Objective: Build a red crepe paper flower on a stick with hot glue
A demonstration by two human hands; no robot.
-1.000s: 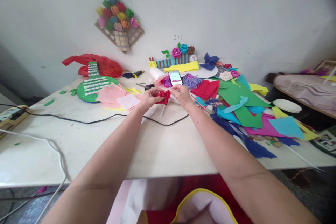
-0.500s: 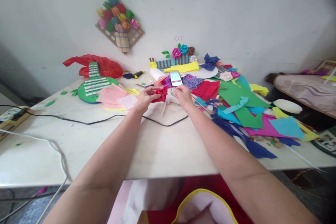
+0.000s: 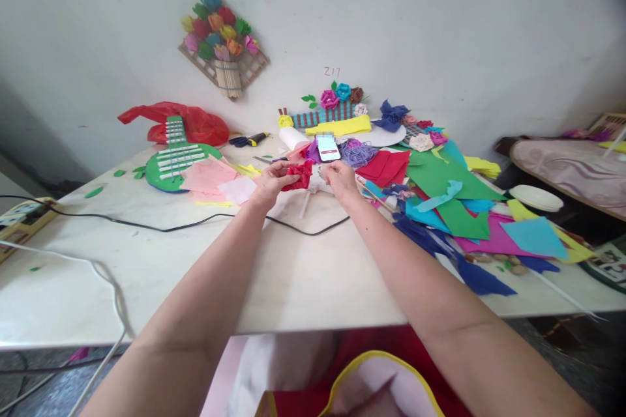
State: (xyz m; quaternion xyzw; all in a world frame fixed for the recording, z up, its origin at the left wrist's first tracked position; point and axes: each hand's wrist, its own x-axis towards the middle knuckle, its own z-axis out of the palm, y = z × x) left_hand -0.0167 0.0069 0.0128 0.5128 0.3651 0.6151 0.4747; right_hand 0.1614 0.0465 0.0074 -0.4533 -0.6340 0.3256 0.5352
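Note:
My left hand [image 3: 272,184] is closed around the edge of a crumpled red paper flower [image 3: 299,176], held above the white table. To its right, my right hand [image 3: 339,177] is closed in a pinch, apart from the flower; whatever sits between its fingertips is too small to make out. Just beyond the right hand lies a lit phone [image 3: 328,148], with purple yarn [image 3: 358,152] to its right. A thin whitish stick [image 3: 304,204] rests on the table below the flower. Scissors [image 3: 270,159] lie partly hidden behind the left hand.
Left of my hands are pink paper sheets [image 3: 208,176] and a green guitar-shaped craft [image 3: 177,161]. A black cable [image 3: 163,229] crosses the table before me. Piled at the right are green sheets [image 3: 447,172] and blue pieces [image 3: 482,277]. Red sheets [image 3: 388,168] lie nearer the middle.
My left hand has drawn the red flower slightly left, and my right hand has come away from it, opening a gap. Over the last half second both hands hardly move.

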